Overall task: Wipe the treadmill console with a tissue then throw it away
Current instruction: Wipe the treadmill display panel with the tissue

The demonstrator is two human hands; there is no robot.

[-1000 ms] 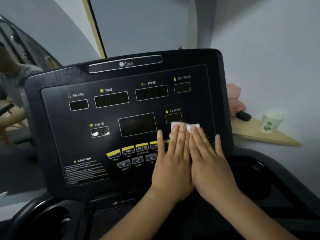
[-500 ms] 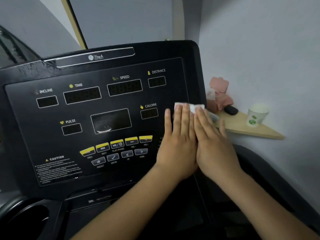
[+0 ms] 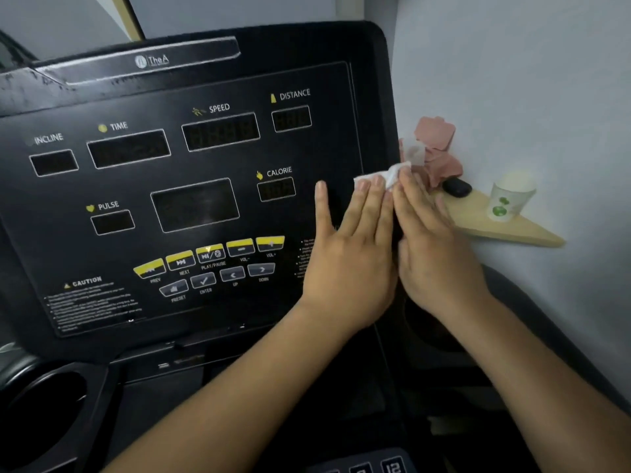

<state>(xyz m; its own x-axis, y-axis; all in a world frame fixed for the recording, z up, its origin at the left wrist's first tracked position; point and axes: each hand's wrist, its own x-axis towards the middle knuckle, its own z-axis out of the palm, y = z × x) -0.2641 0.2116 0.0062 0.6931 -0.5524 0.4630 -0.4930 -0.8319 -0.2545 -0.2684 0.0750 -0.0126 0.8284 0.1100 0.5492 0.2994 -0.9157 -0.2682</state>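
Observation:
The black treadmill console (image 3: 191, 186) fills the left and middle of the view, with dark displays and yellow buttons. A white tissue (image 3: 389, 175) lies at the console's right edge, crumpled at the tip. My left hand (image 3: 351, 254) presses flat on the tissue with straight fingers. My right hand (image 3: 433, 247) lies beside it with straight fingers on the tissue, reaching over the console's right edge. Most of the tissue is hidden under the fingers.
A wooden corner shelf (image 3: 505, 227) on the wall to the right holds a paper cup (image 3: 510, 199), a small black object (image 3: 457, 187) and pink paper pieces (image 3: 435, 148). A cup holder (image 3: 41, 411) sits at the lower left.
Both hands have slid the tissue rightward across the console, from below the CALORIE display to the right edge. The tissue now bunches up at the fingertips.

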